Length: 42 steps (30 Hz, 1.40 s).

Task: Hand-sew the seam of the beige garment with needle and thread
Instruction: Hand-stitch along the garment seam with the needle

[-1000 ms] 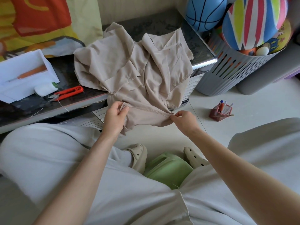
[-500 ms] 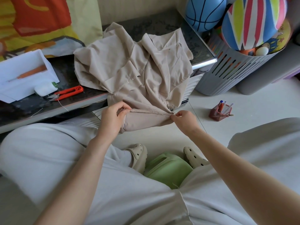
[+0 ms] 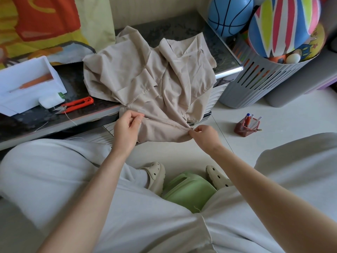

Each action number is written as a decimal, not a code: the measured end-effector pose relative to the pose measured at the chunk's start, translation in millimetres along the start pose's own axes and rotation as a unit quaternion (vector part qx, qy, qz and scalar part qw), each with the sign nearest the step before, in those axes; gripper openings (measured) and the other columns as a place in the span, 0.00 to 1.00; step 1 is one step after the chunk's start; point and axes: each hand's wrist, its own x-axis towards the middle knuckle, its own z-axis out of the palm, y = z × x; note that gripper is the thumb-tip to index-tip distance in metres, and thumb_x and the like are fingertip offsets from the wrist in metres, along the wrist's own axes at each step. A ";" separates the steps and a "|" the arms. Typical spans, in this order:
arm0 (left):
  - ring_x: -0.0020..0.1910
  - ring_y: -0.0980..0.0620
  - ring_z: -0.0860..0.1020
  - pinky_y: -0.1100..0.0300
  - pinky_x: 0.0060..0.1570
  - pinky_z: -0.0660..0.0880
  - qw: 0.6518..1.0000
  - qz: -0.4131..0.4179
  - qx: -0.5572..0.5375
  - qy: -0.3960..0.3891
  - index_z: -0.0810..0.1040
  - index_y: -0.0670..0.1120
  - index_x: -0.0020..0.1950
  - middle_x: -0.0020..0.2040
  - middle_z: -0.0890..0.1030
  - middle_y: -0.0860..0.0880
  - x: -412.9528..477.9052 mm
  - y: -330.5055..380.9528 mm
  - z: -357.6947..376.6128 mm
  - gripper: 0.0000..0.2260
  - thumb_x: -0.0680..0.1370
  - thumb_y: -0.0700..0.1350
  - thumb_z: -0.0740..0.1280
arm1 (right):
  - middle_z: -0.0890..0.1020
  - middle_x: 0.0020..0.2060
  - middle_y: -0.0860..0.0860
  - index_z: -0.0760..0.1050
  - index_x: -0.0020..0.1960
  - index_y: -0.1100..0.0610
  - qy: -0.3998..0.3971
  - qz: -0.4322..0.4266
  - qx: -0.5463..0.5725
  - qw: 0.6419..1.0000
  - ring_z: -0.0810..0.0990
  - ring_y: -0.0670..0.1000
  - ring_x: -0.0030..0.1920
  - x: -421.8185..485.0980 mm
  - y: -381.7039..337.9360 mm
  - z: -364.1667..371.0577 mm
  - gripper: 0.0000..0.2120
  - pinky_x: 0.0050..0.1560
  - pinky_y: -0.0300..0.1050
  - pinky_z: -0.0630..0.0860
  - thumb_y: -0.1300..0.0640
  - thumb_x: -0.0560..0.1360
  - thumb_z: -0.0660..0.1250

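Beige garment (image 3: 151,79): bulk lies crumpled on the dark table (image 3: 54,125), lower edge hanging over the front rim towards my lap. The seam (image 3: 164,123) runs stretched between my two hands, just below the rim.

Left hand (image 3: 125,130): thumb and curled fingers pinch the left end of the seam. Right hand (image 3: 206,135): fingertips pinched on the right end, cloth gathered into a point there. A thin glint at those fingertips; cannot tell whether it is the needle.

On the table, left of the garment: red thread snips (image 3: 76,105), loose thread ends beside them, a white box (image 3: 27,84), a small white spool (image 3: 50,101) touching it.

Right of the table: grey slotted basket (image 3: 255,83) holding a striped ball (image 3: 284,24); blue ball (image 3: 229,15) behind. Red pen holder (image 3: 246,125) on the floor. Green stool (image 3: 189,190) between my knees.
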 end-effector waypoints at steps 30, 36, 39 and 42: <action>0.35 0.55 0.67 0.67 0.35 0.63 0.987 -0.044 0.087 -0.128 0.73 0.37 0.43 0.36 0.69 0.45 -3.9 -1.3 9.2 0.11 0.82 0.40 0.59 | 0.75 0.31 0.51 0.75 0.42 0.61 0.008 -0.069 0.036 0.997 0.71 0.53 0.34 -24.8 -14.8 4.2 0.08 0.33 0.45 0.66 0.56 0.73 0.62; 0.45 0.55 0.71 0.68 0.44 0.67 0.981 -0.149 -0.061 -0.111 0.75 0.46 0.42 0.45 0.74 0.47 -5.9 4.8 17.8 0.09 0.81 0.45 0.61 | 0.76 0.32 0.50 0.74 0.39 0.58 0.005 -0.084 0.042 0.996 0.73 0.53 0.36 -27.4 -19.2 6.1 0.08 0.37 0.46 0.69 0.55 0.74 0.63; 0.45 0.58 0.75 0.69 0.46 0.69 0.972 -0.148 -0.054 -0.172 0.79 0.41 0.49 0.45 0.79 0.50 -9.5 10.6 17.2 0.11 0.75 0.48 0.70 | 0.73 0.29 0.49 0.73 0.37 0.56 0.001 -0.090 0.038 0.995 0.71 0.52 0.35 -27.9 -19.4 6.3 0.08 0.35 0.45 0.67 0.56 0.74 0.63; 0.42 0.56 0.75 0.67 0.40 0.68 0.978 -0.109 -0.012 -0.176 0.81 0.46 0.43 0.43 0.80 0.47 -13.9 11.2 20.4 0.02 0.74 0.43 0.72 | 0.71 0.27 0.47 0.70 0.33 0.52 -0.003 -0.099 0.027 0.995 0.70 0.51 0.33 -29.0 -19.5 6.3 0.11 0.33 0.45 0.65 0.55 0.74 0.63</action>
